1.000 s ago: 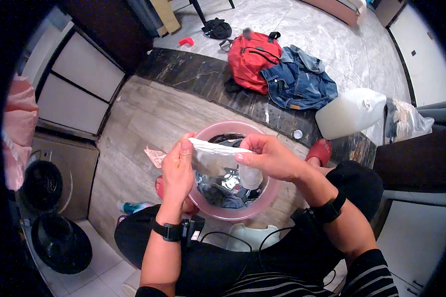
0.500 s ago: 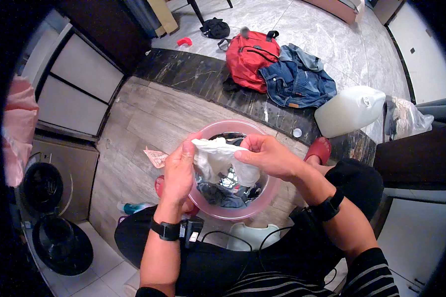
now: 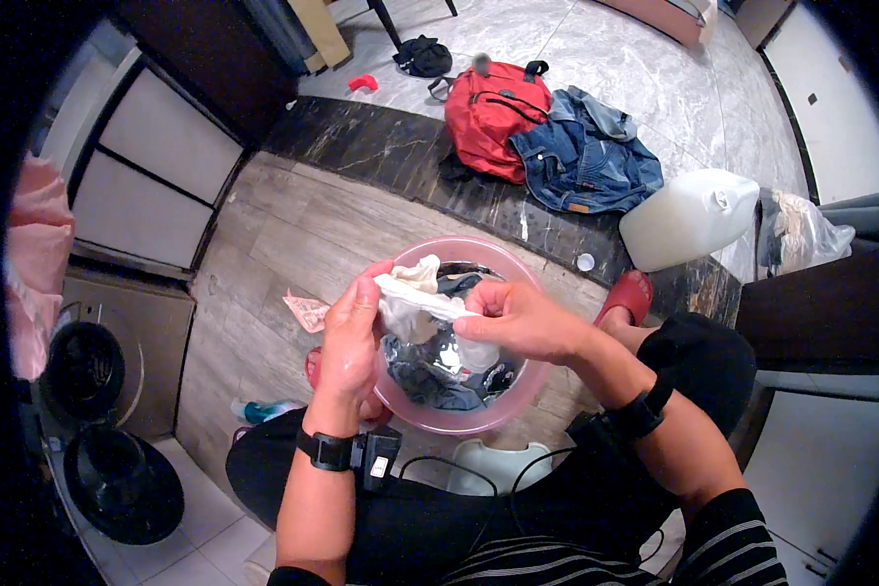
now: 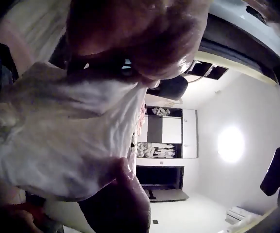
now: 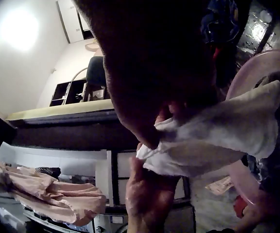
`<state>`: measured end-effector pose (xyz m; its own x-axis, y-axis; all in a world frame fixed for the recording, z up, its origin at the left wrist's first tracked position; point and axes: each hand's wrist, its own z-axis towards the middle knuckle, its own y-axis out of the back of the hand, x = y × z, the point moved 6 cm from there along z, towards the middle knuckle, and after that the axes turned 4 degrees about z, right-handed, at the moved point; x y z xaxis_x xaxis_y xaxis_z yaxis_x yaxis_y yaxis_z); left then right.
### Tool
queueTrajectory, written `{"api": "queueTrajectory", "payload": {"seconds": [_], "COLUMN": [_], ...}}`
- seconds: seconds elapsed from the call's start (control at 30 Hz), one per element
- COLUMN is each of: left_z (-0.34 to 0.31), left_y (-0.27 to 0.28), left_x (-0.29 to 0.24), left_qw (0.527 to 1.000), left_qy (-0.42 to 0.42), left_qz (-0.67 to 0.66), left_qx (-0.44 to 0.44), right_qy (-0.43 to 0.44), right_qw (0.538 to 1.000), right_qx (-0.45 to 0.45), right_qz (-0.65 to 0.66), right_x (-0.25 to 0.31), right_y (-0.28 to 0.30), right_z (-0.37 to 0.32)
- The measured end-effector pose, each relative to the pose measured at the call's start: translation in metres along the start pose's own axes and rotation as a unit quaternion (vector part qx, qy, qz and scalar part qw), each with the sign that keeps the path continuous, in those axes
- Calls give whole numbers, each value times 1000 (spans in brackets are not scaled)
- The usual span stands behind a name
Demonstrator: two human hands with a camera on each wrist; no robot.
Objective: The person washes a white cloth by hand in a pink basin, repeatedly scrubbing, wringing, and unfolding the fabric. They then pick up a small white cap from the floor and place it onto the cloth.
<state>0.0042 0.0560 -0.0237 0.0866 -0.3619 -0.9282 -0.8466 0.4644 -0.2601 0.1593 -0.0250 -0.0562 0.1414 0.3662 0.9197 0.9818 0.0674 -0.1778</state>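
A wet white cloth (image 3: 422,317) hangs between my two hands over a pink basin (image 3: 459,424). My left hand (image 3: 350,332) pinches one end of its upper edge between thumb and fingers. With curled fingers and thumb, my right hand (image 3: 537,322) grips the other end, slightly lower. In the left wrist view the cloth (image 4: 67,136) spreads broad and creased below the fingers. The right wrist view shows the cloth (image 5: 227,128) drooping in folds toward the basin. Dark and blue-grey clothes (image 3: 435,386) lie in shiny water inside the basin.
Beyond the basin lie a red backpack (image 3: 498,117), a denim garment (image 3: 596,161) and a large whitish jug (image 3: 689,220) with a loose cap (image 3: 585,262). A pale stool (image 3: 493,464) stands between the knees. Black hats (image 3: 122,485) are at the left.
The cloth's upper edge was stretched almost level; it now slants down to the right, with folds bunched beyond it. My right hand has come slightly lower and left.
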Motion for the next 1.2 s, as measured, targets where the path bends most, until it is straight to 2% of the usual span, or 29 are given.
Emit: {"api": "queueTrajectory", "payload": {"seconds": [0.1, 0.23, 0.47, 0.5, 0.6, 0.63, 0.73, 0.87, 0.9, 1.03, 1.13, 1.17, 1.2], "left_z": [1, 1, -8, -9, -14, -16, -18, -17, -17, -17, -17, -17, -16], "left_y": [2, 7, 2, 1, -7, -10, -14, -13, -13, -13, -8, -6, -3], "left_x": [4, 8, 0, -1, -6, -7, -7, -4, -3, 0, -1, -3, -6], "left_qw": [1000, 999, 982, 979, 977, 977, 973, 962, 962, 957, 964, 968, 972], "left_qy": [-17, -30, -42, -40, -35, -33, -29, -17, -13, -8, 1, 4, 6], "left_qz": [-20, -25, -171, -184, -196, -196, -205, -238, -238, -241, -230, -215, -200], "left_qx": [16, 29, 73, 76, 78, 78, 101, 131, 133, 159, 134, 128, 122], "right_qy": [1, 21, -64, -56, -90, -92, -3, 47, 29, 113, 109, 178, 153], "right_qw": [1000, 992, 990, 990, 990, 986, 987, 984, 995, 983, 956, 946, 959], "right_qx": [7, 24, 113, 131, 36, 29, -2, -15, -20, 0, 32, 3, -3], "right_qz": [-12, -123, -52, -10, -102, -133, -161, -173, -97, -147, -271, -272, -237], "right_x": [-6, -5, -21, -21, -23, -6, -13, -16, -22, -16, -9, -8, -4], "right_y": [-2, -5, -14, -17, -10, -12, -17, -25, -27, -31, -24, -19, -13], "right_z": [-1, -2, 0, 1, 2, -3, 7, 12, 13, 15, 15, 17, 15]}}
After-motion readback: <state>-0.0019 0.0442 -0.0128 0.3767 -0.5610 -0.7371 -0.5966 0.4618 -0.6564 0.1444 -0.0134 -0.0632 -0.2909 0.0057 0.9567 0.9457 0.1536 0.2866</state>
